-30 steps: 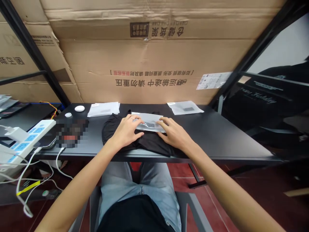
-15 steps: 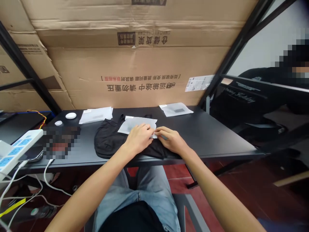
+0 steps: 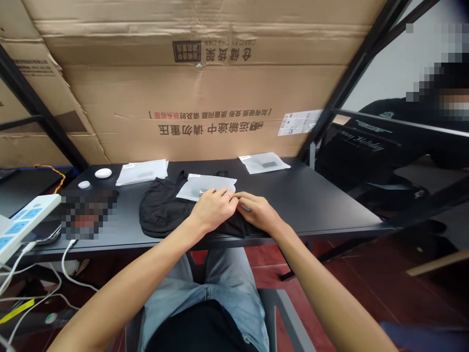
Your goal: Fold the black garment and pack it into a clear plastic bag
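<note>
Both hands have drawn closer together since the earlier frames, the left hand (image 3: pixel 213 211) and the right hand (image 3: pixel 256 211) now meeting at the centre of the desk (image 3: pixel 322 195), with their fingertips almost touching. Each lies palm down with the fingers lightly curved, neither spread wide nor clenched. The left hand wears a ring (image 3: pixel 227 195) on one finger. Their fingers rest at the lower edge of a translucent bag (image 3: pixel 205 188), which lies flat on a crumpled black garment (image 3: pixel 161 215). The fingers seem to be pressing or folding that edge, but they cover it too much to tell whether they have hold of the bag. The garment's lower part runs under both hands towards the front edge of the desk, and two narrow black straps rise at its far edge, just beside the bag.

Another flat bag (image 3: pixel 141 172) lies on the desk beyond the garment to the left, and a third (image 3: pixel 264 163) lies to the upper right. Two white discs (image 3: pixel 103 173) sit near the far left of the desk, beside a pixelated patch (image 3: pixel 88 215) that hides whatever lies there. A white power strip (image 3: pixel 27 217) is at the left edge of the frame, with white cables (image 3: pixel 66 264) hanging below the desk. Cardboard (image 3: pixel 205 88) stands behind the desk, and a pixelated person (image 3: pixel 381 110) in a dark top is at the upper right.
</note>
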`<state>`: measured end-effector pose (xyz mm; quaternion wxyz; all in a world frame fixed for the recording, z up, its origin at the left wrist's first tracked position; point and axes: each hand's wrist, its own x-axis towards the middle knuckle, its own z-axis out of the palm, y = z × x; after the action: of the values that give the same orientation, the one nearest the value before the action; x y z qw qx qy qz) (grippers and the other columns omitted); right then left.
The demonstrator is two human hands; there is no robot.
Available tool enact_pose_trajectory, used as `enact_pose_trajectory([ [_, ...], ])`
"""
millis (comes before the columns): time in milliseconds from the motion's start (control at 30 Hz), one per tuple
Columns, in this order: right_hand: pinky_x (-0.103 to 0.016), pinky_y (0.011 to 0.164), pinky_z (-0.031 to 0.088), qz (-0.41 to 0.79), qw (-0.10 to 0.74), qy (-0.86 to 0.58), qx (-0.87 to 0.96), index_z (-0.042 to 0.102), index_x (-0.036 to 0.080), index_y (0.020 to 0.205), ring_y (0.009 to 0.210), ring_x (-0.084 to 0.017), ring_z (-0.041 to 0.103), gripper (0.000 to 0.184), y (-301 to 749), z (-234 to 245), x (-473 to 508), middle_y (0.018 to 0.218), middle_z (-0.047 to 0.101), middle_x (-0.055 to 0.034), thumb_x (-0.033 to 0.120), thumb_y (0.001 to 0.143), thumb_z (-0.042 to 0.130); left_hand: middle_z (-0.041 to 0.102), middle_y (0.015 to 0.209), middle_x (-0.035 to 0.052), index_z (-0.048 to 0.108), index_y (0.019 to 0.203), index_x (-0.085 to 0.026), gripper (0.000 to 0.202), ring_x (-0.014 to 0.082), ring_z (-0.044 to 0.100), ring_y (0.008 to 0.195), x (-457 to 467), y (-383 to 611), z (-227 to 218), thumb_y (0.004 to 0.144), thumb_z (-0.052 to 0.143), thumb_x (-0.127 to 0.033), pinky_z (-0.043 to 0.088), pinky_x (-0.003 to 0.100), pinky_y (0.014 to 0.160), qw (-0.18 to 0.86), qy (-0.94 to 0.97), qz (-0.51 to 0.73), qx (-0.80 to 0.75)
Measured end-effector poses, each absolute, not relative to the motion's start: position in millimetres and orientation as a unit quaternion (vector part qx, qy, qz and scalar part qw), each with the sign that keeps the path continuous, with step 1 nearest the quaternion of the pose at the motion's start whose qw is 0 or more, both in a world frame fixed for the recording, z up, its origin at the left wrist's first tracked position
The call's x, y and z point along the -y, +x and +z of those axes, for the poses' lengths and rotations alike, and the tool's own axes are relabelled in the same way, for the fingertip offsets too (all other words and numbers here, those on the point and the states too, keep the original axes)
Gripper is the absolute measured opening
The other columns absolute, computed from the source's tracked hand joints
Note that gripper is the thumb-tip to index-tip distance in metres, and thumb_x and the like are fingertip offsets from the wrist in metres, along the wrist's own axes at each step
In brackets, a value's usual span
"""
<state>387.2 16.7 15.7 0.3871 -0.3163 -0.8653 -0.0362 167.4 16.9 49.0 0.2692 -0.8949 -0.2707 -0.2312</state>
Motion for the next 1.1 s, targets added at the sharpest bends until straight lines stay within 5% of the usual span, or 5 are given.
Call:
enact_pose_trajectory([
  [533,-0.031,0.086,0.065,0.000,0.472,-0.327,0.819,0.072,0.025,0.093,0.095,-0.020,0.082,0.015,383,20,-11,0.107,0.084,-0.0058,0.019,0.105,0.067,0.073,0.096,0.0099,0.071,0.094,-0.019,0.017,0.0269,0.068,0.088,-18,18,74,0.103,0.057,-0.016,0.047,0.042,0.077,0.358,-0.866,-0.144,0.318],
  [733,-0.034,0.085,0.066,0.029,0.472,-0.331,0.817,0.074,0.025,0.094,0.096,-0.021,0.082,0.015,383,20,-10,0.109,0.085,-0.0060,0.022,0.106,0.066,0.072,0.096,0.0076,0.069,0.096,-0.024,0.010,0.0273,0.069,0.092,1,7,68,0.099,0.063,-0.032,0.051,0.041,0.080,0.212,-0.879,-0.174,0.391],
  [867,-0.038,0.087,0.069,0.039,0.486,-0.341,0.804,0.076,0.025,0.097,0.097,-0.023,0.083,0.011,384,19,-10,0.108,0.085,-0.0070,0.023,0.104,0.068,0.075,0.111,0.0070,0.070,0.111,-0.025,0.026,0.0261,0.071,0.100,1,30,65,0.098,0.068,-0.047,0.055,0.038,0.082,0.101,-0.877,-0.227,0.411],
  [1100,-0.048,0.098,0.067,-0.038,0.457,-0.329,0.825,0.075,0.027,0.116,0.106,-0.029,0.079,0.016,382,29,-2,0.115,0.081,-0.0097,0.027,0.101,0.074,0.075,0.100,0.0051,0.069,0.095,-0.024,0.020,0.0230,0.070,0.099,-15,62,78,0.107,0.055,-0.030,0.052,0.035,0.081,0.107,-0.875,-0.243,0.405],
])
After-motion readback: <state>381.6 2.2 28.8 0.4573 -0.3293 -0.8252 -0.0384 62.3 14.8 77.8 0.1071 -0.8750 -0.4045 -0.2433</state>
